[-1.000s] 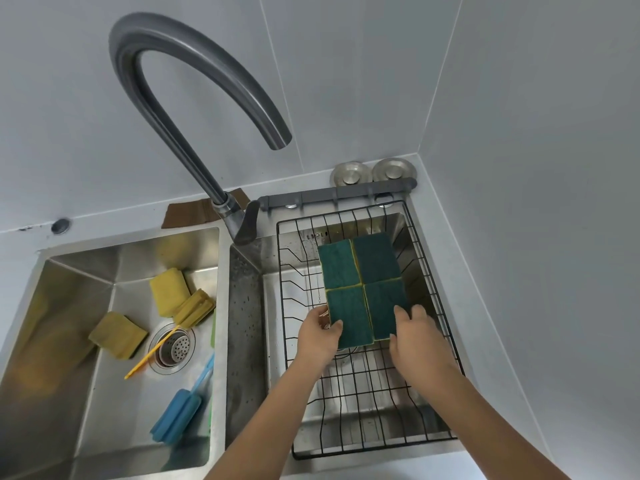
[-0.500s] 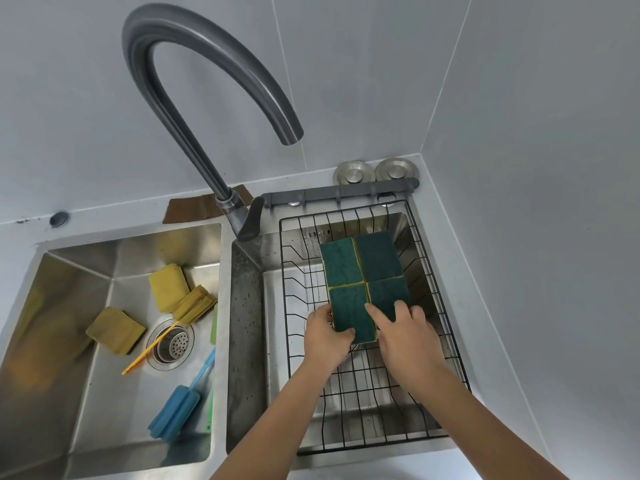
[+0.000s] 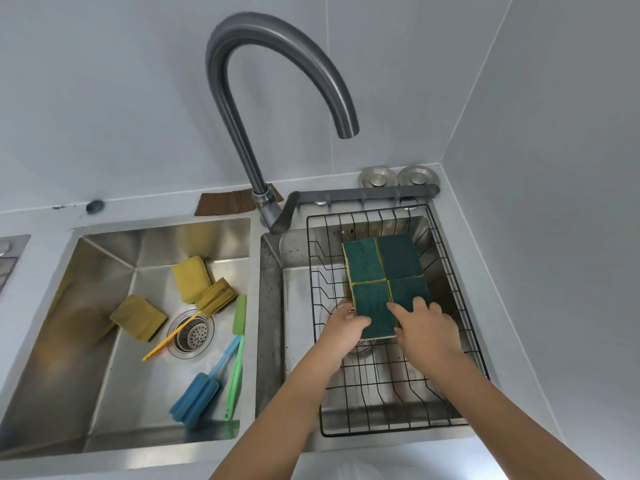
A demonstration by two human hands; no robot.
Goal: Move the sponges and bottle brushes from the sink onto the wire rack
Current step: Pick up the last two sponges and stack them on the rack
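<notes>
Squaring up four green-topped sponges [image 3: 384,271] on the wire rack [image 3: 460,306] is the step in hand, as I read it. They lie flat in a two-by-two block toward the rack's far end, edges touching. The left hand [image 3: 341,329] grips the near-left sponge at its left edge, thumb on top, and the right hand [image 3: 427,329] presses down with spread fingers [image 3: 398,308] across the near-right sponge and the seam. Whether the left fingers curl beneath the sponge is hidden, so I cannot say how firm that hold is.

To do it well, nudge the near pair snug against the far pair, keeping them flat on the wires so none tips through a gap, then release both hands straight up so the block does not shift.

Much remains in the left sink [image 3: 104,271]: three yellow sponges [image 3: 190,278] near the drain [image 3: 189,333], a blue bottle brush [image 3: 195,398], a green bottle brush [image 3: 237,351], and a thin orange stick [image 3: 169,341] lying across the drain. Leave the rack's near end free for the brushes.
</notes>
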